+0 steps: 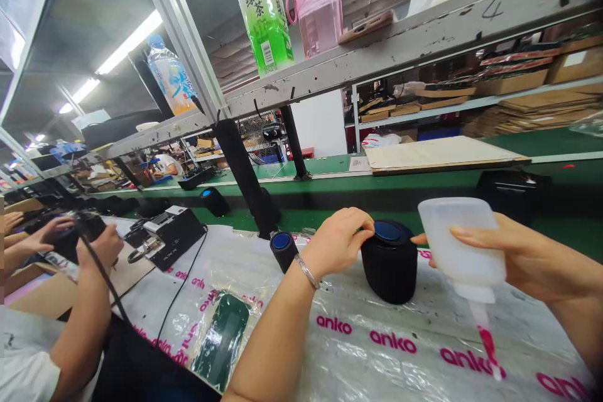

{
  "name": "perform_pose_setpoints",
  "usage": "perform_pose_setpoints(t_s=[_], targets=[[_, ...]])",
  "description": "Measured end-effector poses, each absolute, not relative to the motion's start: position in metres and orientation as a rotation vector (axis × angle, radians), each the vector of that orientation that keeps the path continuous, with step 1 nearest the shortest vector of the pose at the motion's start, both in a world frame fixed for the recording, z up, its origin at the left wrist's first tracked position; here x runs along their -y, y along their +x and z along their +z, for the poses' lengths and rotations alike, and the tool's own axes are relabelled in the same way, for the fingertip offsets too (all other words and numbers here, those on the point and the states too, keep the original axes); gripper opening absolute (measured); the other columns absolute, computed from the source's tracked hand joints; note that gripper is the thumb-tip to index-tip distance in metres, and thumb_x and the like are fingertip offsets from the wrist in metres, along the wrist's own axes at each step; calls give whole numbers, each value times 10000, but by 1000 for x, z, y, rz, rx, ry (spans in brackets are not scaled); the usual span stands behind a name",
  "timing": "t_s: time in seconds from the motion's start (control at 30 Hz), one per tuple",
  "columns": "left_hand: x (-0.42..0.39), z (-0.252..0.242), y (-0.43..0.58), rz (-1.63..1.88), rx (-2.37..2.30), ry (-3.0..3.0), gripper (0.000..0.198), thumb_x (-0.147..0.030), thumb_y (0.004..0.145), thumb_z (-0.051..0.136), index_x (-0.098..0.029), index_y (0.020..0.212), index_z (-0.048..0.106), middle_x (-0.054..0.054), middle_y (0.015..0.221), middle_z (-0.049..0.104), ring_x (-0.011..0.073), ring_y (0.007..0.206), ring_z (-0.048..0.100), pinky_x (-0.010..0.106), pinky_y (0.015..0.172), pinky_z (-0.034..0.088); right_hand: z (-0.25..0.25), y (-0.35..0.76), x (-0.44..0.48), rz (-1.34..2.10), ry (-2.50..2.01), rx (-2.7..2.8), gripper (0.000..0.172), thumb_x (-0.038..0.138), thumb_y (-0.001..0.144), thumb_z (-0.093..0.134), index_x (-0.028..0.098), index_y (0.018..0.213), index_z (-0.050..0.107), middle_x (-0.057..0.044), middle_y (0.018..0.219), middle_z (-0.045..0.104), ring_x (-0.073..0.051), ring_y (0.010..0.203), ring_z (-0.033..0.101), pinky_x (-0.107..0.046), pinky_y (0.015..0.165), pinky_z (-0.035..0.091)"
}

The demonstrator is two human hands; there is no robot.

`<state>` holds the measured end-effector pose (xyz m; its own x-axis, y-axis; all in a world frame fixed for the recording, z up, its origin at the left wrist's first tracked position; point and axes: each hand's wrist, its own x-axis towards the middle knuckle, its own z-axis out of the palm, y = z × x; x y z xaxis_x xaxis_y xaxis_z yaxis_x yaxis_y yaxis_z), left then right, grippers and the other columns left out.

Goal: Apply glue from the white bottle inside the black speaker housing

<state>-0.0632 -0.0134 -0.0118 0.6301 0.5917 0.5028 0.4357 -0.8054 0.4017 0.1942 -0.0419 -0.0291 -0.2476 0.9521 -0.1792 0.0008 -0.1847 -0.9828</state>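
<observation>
A black cylindrical speaker [390,267] with a blue top stands on clear plastic sheeting printed "anko" [391,342]. My left hand [340,242], with a bracelet at the wrist, grips the speaker's upper left edge. My right hand [513,251] holds a white translucent squeeze bottle [459,242] tipped upside down, its thin nozzle [485,336] pointing down at the sheeting to the right of the speaker. A second, smaller black speaker [283,250] with a blue top stands just left of my left wrist.
A co-worker's hands [97,248] at the left hold a black item beside a black device [172,235] with a cable. A dark flat piece [221,339] lies under the sheeting. Behind runs a green conveyor [424,185]; bottles [264,12] stand on the shelf overhead.
</observation>
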Motion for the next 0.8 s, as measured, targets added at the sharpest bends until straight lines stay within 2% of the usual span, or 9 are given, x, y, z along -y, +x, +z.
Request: perform_pose_setpoints(t_s=[0.1,0.2,0.47,0.67,0.8], targets=[[16,-8,-65,934,-895,2616,133,-181,936,485,-188,872,602,47,967,687,179,921,589,323,873,474,-24,192,44,1601,-1241,1152,845,591,442,841,98,1100,645,-216,1130,579,-333,888,626,-312,660,545],[18,-6,-66,1019,-994,2549,152,-163,925,483,-194,922,633,36,949,691,176,897,591,320,852,486,-22,191,46,1611,-1250,1120,891,583,406,854,87,1109,620,-232,1133,571,-358,891,620,-345,663,550],[10,-20,-57,1050,-876,2567,257,-83,884,460,-185,1037,639,53,1104,689,187,1057,595,358,983,475,-27,192,46,1620,-1218,1144,888,574,457,845,91,1159,597,-226,1151,567,-366,931,614,-350,687,556],[7,-23,-53,1008,-812,2602,293,-34,855,433,-193,873,679,32,968,726,181,958,613,351,942,493,-28,194,43,1618,-1215,1157,839,577,456,843,95,1110,631,-220,1133,576,-345,894,622,-326,662,548],[12,-20,-53,1141,-904,2425,264,-59,847,465,-187,941,676,41,958,712,184,982,598,351,938,495,-30,195,40,1631,-1187,1162,772,564,505,836,109,1098,642,-214,1125,582,-315,865,631,-311,660,545]])
